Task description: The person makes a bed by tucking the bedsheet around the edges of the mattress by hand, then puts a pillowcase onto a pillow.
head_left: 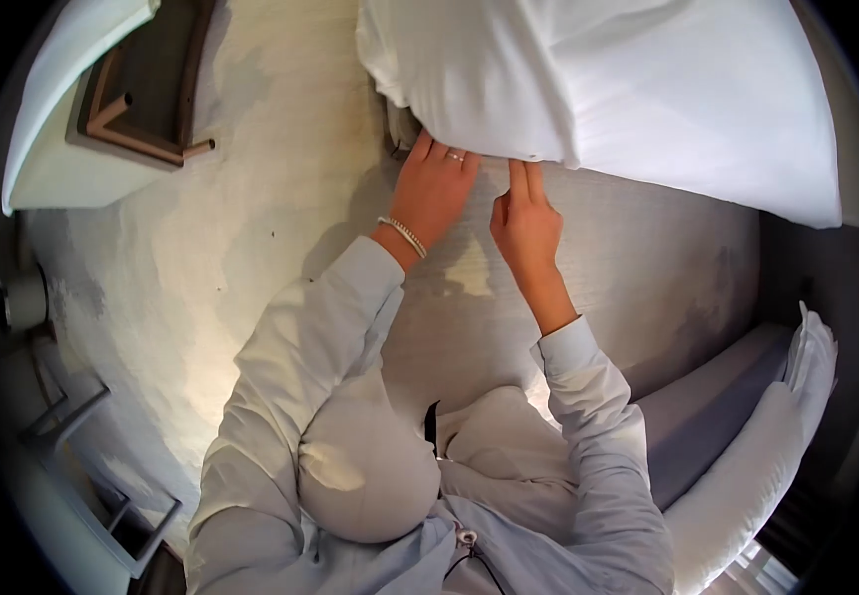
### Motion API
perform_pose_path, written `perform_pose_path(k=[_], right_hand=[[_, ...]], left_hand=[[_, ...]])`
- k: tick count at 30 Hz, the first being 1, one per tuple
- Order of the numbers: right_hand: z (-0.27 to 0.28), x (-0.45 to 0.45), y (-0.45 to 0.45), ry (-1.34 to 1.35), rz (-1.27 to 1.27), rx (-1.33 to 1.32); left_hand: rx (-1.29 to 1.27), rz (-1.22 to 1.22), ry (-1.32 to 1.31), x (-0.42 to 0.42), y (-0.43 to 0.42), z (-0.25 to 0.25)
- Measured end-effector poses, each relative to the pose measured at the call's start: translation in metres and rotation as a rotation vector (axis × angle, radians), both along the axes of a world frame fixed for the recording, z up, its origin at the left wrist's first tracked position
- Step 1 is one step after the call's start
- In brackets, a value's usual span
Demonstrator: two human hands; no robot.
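Observation:
A large white bed sheet (687, 109) hangs over a bed corner at the top of the head view. Its lower edge meets both of my hands. My left hand (437, 193), with a ring and a beaded bracelet, reaches to the sheet's edge near the corner; its fingers are stretched out and the tips are partly hidden at the fabric. Just right of it, my right hand (526, 223) points two straight fingers at the same edge, with the other fingers curled in. Whether either hand pinches the cloth is hidden.
Patterned carpet (261, 208) spreads below and to the left. A brown-framed piece of furniture with short legs (137, 129) stands at upper left. Grey chair legs (152, 535) are at lower left. Another bed with white bedding (746, 476) lies at lower right, close to my right arm.

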State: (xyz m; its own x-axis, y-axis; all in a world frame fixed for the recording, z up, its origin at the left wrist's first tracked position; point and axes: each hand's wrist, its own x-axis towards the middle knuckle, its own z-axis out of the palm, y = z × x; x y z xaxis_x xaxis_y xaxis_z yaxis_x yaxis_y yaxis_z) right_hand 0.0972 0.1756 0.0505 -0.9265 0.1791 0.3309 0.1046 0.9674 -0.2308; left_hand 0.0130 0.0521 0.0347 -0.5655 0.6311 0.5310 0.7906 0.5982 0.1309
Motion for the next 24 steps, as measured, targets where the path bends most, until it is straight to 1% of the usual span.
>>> perform_pose_path(k=[2, 4, 6, 7, 8, 9, 10, 11, 12, 13, 14, 16, 17, 18, 20, 22, 24], right_hand=[[0.001, -0.001, -0.007, -0.054, -0.064, 0.025], [-0.003, -0.014, -0.017, -0.037, -0.141, -0.044], [-0.018, -0.029, -0.016, -0.048, -0.108, -0.153], [-0.017, -0.03, -0.02, -0.026, -0.128, -0.17], [-0.013, -0.032, -0.022, -0.089, -0.128, -0.142], [-0.008, -0.037, -0.023, -0.137, -0.128, -0.107], [-0.005, -0.039, -0.02, -0.09, -0.148, -0.112], [-0.004, -0.033, -0.016, -0.074, -0.13, -0.137], [-0.002, -0.026, -0.014, -0.07, -0.109, -0.156], [0.001, -0.02, -0.006, -0.114, -0.022, -0.157], [0.006, -0.016, -0.001, -0.083, -0.033, -0.15], [0.023, -0.007, 0.008, -0.276, 0.062, -0.111], [0.032, -0.006, 0.014, -0.374, 0.133, -0.121], [0.035, 0.001, 0.021, -0.342, 0.109, -0.112], [0.033, 0.006, 0.037, -0.326, 0.399, -0.029], [0.07, 0.011, 0.043, -0.255, 0.678, -0.241], [0.146, 0.02, 0.036, -0.092, 0.859, -0.567]], left_hand=[[0.019, -0.003, 0.069, -0.005, 0.003, -0.009], [0.033, -0.012, 0.126, -0.013, 0.005, -0.014], [-0.127, -0.058, -0.12, -0.016, 0.008, -0.01], [-0.228, 0.016, -0.138, -0.016, 0.011, -0.011], [-0.245, -0.003, -0.102, -0.013, 0.016, -0.009], [0.192, 0.033, -0.389, -0.01, 0.021, -0.002], [0.635, 0.051, -0.68, -0.009, 0.025, 0.003], [-0.097, -0.082, -0.139, -0.015, 0.009, 0.002], [-0.091, -0.095, -0.108, -0.013, 0.0, 0.003], [-0.061, -0.137, -0.08, -0.011, -0.005, 0.006], [-0.031, -0.181, -0.055, -0.006, -0.011, 0.01], [-0.078, -0.201, -0.107, 0.012, -0.034, 0.021], [-0.062, -0.228, -0.174, 0.019, -0.046, 0.025], [-0.048, -0.264, -0.238, 0.027, -0.058, 0.027], [-0.176, -0.381, -0.301, 0.032, -0.084, 0.021], [-0.158, -0.486, -0.079, 0.034, -0.09, 0.059], [0.007, -0.606, 0.136, 0.028, -0.086, 0.114]])
